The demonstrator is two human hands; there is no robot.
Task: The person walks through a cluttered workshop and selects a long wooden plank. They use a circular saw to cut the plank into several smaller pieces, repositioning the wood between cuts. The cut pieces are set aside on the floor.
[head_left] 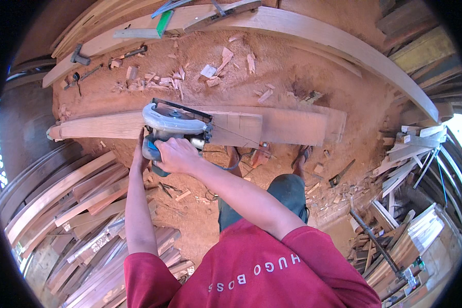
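Observation:
A circular saw (pixel 174 123) with a pale grey guard and a dark blue-green body sits on a long wooden plank (pixel 100 127). My right hand (pixel 177 155) is closed around the saw's handle. My left hand (pixel 139 150) is seen nearly edge-on along the saw's left side, fingers stretched toward the plank's near edge; some of them are hidden. Pencil-like lines mark the plank right of the saw. Where the blade meets the wood is hidden by the guard and base.
Beyond the plank lies a long curved board (pixel 313 32) bearing a green-handled try square (pixel 161 24). A hammer (pixel 79 55) and wood offcuts (pixel 164 80) are scattered nearby. Stacked boards (pixel 95 195) fill the left side. A hand saw (pixel 341 174) lies right of my feet.

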